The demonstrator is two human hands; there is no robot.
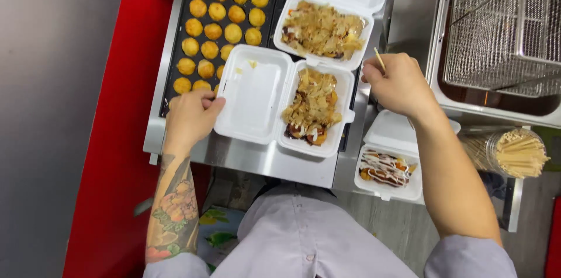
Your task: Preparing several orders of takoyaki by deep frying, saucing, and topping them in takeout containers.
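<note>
Head view — left hand (190, 117) on foam box (257, 97)

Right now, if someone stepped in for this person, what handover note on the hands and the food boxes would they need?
Left hand grips the open lid edge of the near white foam clamshell box, which holds flake-topped balls. Right hand pinches a thin wooden skewer. Far white foam box is also topped and open. Small sauced foam box has no flakes. Golden dough balls sit in the black griddle. Done: two boxes topped. Left: none of the three boxes is closed.
</note>
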